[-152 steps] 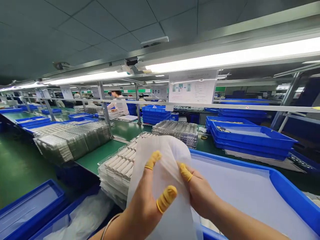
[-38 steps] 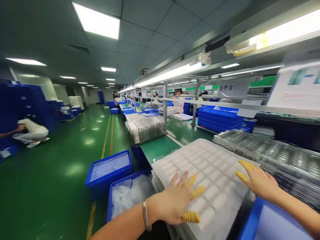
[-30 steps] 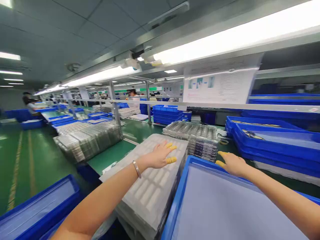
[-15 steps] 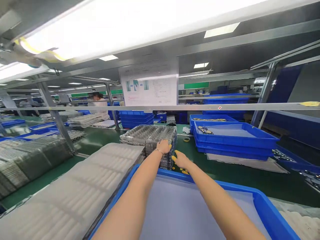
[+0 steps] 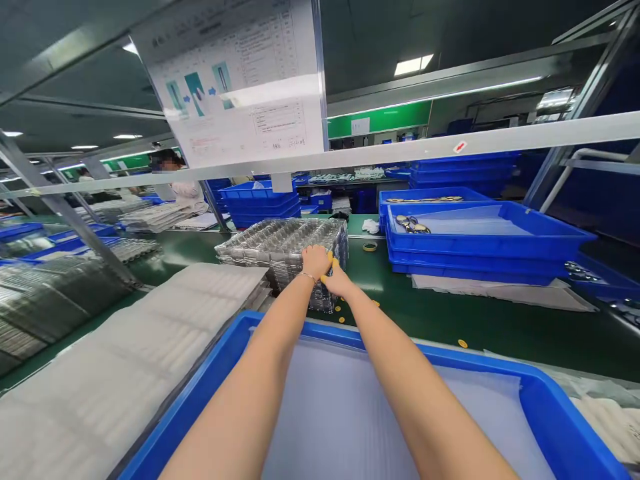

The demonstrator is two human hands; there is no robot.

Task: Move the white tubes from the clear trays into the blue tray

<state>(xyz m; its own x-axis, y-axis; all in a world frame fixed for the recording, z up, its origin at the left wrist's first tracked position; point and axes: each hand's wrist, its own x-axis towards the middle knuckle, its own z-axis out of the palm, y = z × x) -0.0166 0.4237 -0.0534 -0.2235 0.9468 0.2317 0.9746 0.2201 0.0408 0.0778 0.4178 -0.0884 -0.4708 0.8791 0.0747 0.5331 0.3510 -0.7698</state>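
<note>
Hands at the clear tray stack (image 5: 280, 243), near corner.
We curl our left hand (image 5: 315, 259) over its top edge, our right hand (image 5: 339, 281) against its side; grip unclear. Freeing one tray likely needs fingertips under one rim.

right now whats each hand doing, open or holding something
left hand: on the top corner of the stack of clear plastic trays, grip unclear
right hand: against that stack's side, grip unclear

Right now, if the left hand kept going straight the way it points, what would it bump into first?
The stack of clear plastic trays. The left hand sits at its near corner, so going on would probably push right into that stack. How firmly it touches is hard to tell.
</note>
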